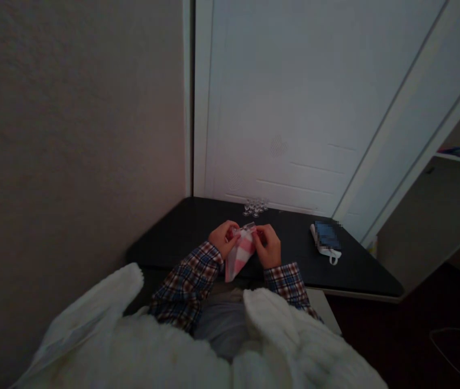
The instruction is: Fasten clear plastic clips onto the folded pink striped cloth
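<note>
**Pink checked cloth (238,258) held in both hands, above the near edge of the black table (185,229).**

Your left hand (222,239) and right hand (269,247) pinch the cloth's upper edge with closed fingertips, at a small clear piece (248,227). The cloth appears light, soft and limp, so take it by that edge. Beyond the cloth lies a cluster of clear pieces (255,206), probably easy to scatter. Right of the cloth, well apart, rests a dark device (327,236). A white fleece (278,324) lies below the cloth.
</note>
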Motion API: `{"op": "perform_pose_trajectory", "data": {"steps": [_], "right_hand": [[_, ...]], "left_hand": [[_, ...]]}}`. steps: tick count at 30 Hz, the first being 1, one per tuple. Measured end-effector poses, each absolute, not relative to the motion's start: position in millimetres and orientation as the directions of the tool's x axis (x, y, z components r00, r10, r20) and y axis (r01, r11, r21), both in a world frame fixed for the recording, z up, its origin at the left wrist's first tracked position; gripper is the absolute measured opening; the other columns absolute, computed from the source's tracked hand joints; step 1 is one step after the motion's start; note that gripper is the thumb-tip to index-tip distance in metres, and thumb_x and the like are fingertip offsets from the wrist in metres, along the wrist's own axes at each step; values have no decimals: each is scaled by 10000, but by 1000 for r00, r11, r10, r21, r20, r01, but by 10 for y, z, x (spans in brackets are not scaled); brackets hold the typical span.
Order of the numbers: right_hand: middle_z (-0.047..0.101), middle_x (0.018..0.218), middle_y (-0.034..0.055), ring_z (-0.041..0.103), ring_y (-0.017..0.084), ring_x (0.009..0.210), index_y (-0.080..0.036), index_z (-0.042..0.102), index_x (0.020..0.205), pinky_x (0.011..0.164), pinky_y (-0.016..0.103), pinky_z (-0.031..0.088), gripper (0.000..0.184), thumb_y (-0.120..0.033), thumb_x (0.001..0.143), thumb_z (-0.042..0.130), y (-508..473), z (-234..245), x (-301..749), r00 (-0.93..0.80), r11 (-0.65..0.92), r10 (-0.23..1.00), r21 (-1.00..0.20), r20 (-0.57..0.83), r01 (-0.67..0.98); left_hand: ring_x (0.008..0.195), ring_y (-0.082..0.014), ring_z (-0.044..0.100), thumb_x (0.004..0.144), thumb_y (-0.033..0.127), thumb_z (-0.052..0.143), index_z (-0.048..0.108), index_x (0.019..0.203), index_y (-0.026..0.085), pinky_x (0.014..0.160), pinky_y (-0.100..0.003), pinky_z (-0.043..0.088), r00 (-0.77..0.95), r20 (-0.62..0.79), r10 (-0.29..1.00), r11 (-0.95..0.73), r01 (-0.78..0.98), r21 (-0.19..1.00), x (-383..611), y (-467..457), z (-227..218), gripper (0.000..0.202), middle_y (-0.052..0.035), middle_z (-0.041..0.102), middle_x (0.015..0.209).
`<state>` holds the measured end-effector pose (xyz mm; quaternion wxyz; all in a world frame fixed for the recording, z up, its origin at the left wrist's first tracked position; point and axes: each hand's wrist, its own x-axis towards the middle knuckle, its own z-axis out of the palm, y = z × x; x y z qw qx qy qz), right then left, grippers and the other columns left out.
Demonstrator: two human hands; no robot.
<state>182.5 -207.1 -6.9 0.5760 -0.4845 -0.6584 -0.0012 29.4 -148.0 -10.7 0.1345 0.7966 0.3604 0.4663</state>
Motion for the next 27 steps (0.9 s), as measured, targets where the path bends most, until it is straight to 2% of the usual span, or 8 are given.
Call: {"op": "perform_pose_trajectory", "data": {"steps": [4, 8, 16, 20, 25, 27], "right_hand": [[521, 796, 16, 499, 116, 648, -193, 569, 887, 586, 234, 414, 160, -274, 854, 435, -2079, -65, 1821, 152, 524, 628, -559, 763, 643], [522, 796, 19, 503, 118, 655, -189, 564, 880, 586, 235, 415, 162, -281, 856, 434, -2085, -63, 1824, 164, 520, 625, -564, 763, 641], [526, 787, 21, 505, 118, 643, -191, 570, 875, 574, 234, 421, 170, -290, 854, 433, -2082, -61, 1823, 196, 517, 614, -577, 765, 632], [516, 785, 16, 498, 111, 627, -192, 567, 876, 564, 229, 414, 166, -290, 856, 434, -2088, -63, 1818, 194, 517, 617, -579, 762, 631], [511, 788, 18, 488, 117, 641, -188, 555, 892, 572, 233, 412, 161, -294, 853, 440, -2086, -86, 1821, 251, 506, 592, -596, 766, 623], [512, 789, 22, 486, 123, 649, -184, 551, 893, 581, 241, 416, 165, -301, 849, 443, -2083, -100, 1833, 311, 493, 560, -611, 768, 620]], "left_hand": [[602, -105, 508, 765, 303, 541, 582, 1021, 195, 532, -208, 427, 333, 651, 682, -726, 412, 551, 278, -1464, -98, 281, -6, 576, 792], [613, -104, 516, 784, 315, 528, 561, 1108, 207, 542, -203, 442, 345, 650, 677, -733, 390, 556, 270, -1464, -94, 342, -6, 563, 787], [555, -86, 523, 808, 359, 493, 540, 1143, 204, 558, -210, 467, 349, 636, 688, -724, 388, 570, 268, -1463, -113, 372, 1, 589, 783], [590, -96, 538, 819, 329, 487, 532, 1153, 204, 570, -210, 469, 354, 646, 676, -734, 395, 552, 286, -1461, -86, 359, -10, 596, 817], [647, -103, 556, 859, 237, 429, 495, 1186, 214, 670, -234, 476, 354, 682, 640, -761, 415, 498, 423, -1484, 30, 335, -27, 592, 912], [743, -124, 578, 869, 234, 420, 491, 1181, 211, 733, -245, 466, 363, 699, 616, -775, 440, 453, 503, -1504, 88, 321, -35, 591, 952]]}}
